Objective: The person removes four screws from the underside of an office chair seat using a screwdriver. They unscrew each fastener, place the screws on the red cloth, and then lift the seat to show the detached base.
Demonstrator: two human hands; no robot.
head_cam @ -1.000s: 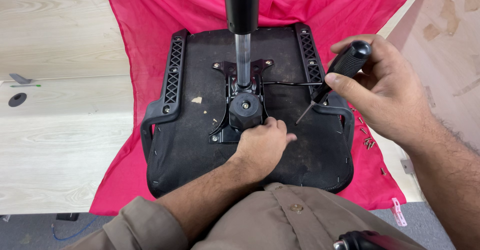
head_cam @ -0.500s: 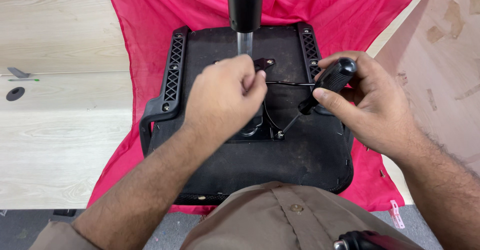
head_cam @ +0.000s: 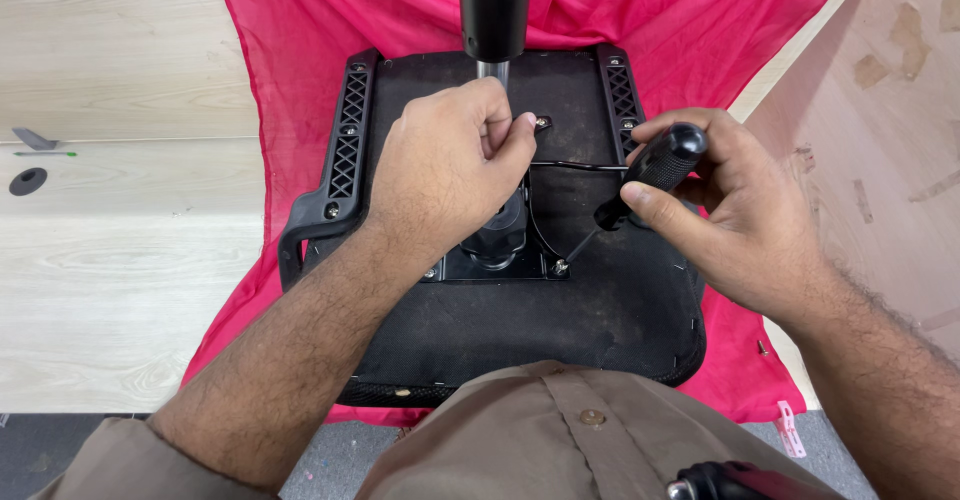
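Left hand (head_cam: pixel 450 165) at frame centre, fingers curled around the metal post (head_cam: pixel 492 70) of an upturned chair seat (head_cam: pixel 600 300), right hand (head_cam: pixel 735 210) gripping a black-handled screwdriver (head_cam: pixel 650 175), tip at a screw on the mounting plate (head_cam: pixel 500 272), red cloth (head_cam: pixel 290 80) beneath.

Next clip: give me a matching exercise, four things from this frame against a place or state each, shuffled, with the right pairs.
Things:
1. left hand
2. screwdriver
3. red cloth
4. chair seat

Places or states:
A. spread over the wooden table
B. upside down on the cloth
C. gripping the mechanism at the metal column
D. held in the right hand, tip at a plate screw

Pairs: 1-C, 2-D, 3-A, 4-B
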